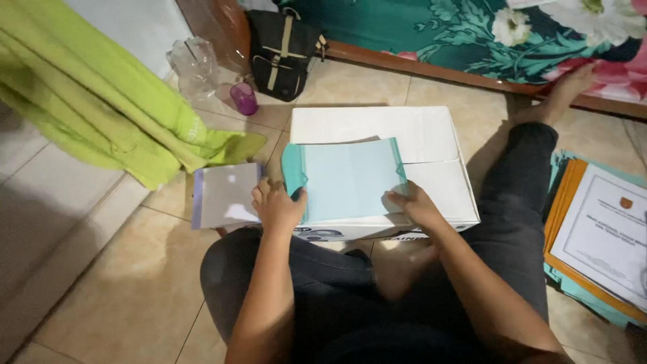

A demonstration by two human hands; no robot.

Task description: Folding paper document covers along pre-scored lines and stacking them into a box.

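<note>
Head view looks down on a person seated on the tiled floor (135,290) with a white cardboard box (431,145) in front of the knees, used as a low work surface. On top of the box lies a pale teal paper folder (347,178), and both hands are on it: the left hand (278,209) pinches the folder's near left corner, where the darker teal edge curls upward, and the right hand (414,205) is closed on its near right edge, thumb on top. Both hands therefore grip the folder, which rests flat on the half of the box nearest the person. The step in hand looks like squaring or folding this folder on the box; the next move would seem to call for a steady pull from both sides so the sheet stays flat and its curled left edge does not crease. Just left of the box a white booklet (226,195) lies on the floor, and beyond that hangs a lime green cloth (101,101). Behind the box stand a black backpack (282,50) and a small purple cup (244,98). Right of the box, past the person's leg, sits a stack of orange and teal folders (566,202) topped by a printed sheet.
</note>
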